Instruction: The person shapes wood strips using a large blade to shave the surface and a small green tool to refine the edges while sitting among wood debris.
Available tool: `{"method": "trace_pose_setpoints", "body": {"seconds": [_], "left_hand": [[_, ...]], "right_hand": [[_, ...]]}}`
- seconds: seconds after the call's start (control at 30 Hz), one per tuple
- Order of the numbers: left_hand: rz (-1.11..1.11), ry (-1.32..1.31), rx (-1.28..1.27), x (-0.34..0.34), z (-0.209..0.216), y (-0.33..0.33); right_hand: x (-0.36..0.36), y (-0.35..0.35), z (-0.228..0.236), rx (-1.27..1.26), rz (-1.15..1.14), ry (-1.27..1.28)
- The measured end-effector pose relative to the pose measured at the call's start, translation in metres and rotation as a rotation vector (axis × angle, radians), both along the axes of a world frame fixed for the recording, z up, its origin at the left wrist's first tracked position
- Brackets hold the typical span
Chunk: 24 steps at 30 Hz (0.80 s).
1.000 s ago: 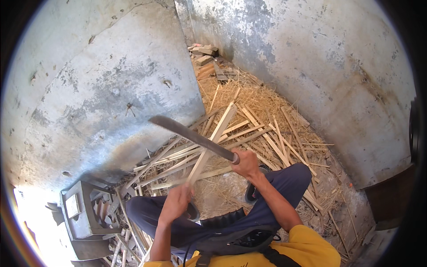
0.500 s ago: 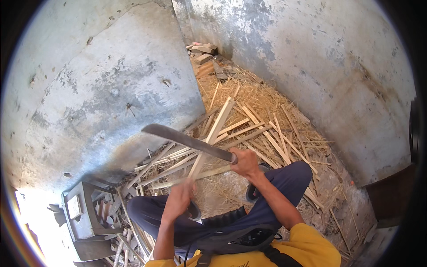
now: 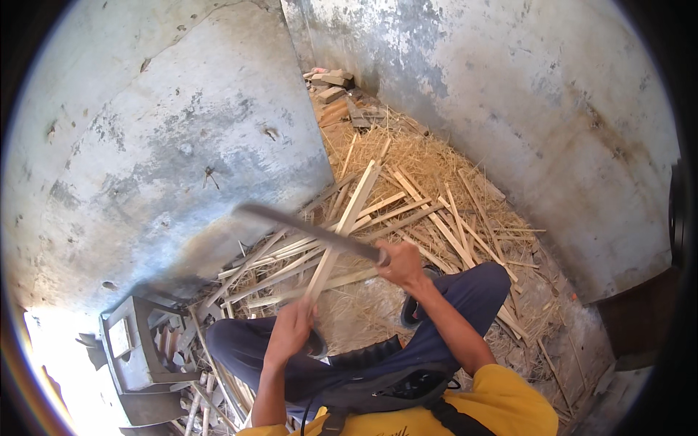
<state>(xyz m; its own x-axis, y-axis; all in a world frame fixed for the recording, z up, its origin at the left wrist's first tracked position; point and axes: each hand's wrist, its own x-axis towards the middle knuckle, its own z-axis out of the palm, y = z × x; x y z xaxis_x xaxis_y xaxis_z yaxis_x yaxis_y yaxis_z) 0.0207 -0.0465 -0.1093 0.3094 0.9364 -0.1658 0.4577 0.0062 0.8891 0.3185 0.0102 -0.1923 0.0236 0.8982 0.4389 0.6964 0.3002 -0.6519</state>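
Observation:
In front of my left knee, my left hand [image 3: 293, 328] is closed around the near end of a pale wooden strip [image 3: 352, 207], which slants away up to the right over the pile. My right hand [image 3: 400, 264] grips the handle of a machete [image 3: 305, 228]. Its long dark blade points to the upper left and crosses over the strip, slightly blurred. I cannot tell whether the edge touches the wood. The machete's handle is mostly hidden inside my fingers.
Loose wooden strips [image 3: 429, 218] and straw [image 3: 422, 156] cover the floor ahead. Bricks [image 3: 331, 86] lie at the far corner. A grey box-like casing [image 3: 138, 341] stands at the left. Stained walls [image 3: 189, 123] rise at left and right. My bent knees [image 3: 483, 291] flank the work.
The machete blade has shifted slightly and now looks more blurred, its broad face turned less toward view. My left hand, blurred before, is now sharper on the strip.

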Motion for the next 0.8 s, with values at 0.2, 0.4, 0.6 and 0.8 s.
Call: {"method": "trace_pose_setpoints", "body": {"seconds": [0.2, 0.4, 0.6, 0.8], "left_hand": [[-0.026, 0.102, 0.071, -0.004, -0.004, -0.006], [-0.019, 0.052, 0.038, -0.004, -0.008, -0.007], [0.018, 0.122, -0.006, -0.009, 0.018, -0.022], [0.023, 0.147, 0.049, -0.002, 0.026, -0.021]], "right_hand": [[0.028, 0.012, 0.003, -0.134, -0.148, -0.029], [0.018, 0.003, -0.009, -0.087, -0.013, -0.085], [0.043, 0.018, 0.022, -0.187, -0.205, 0.093], [0.037, 0.015, -0.004, -0.131, -0.056, -0.002]]}}
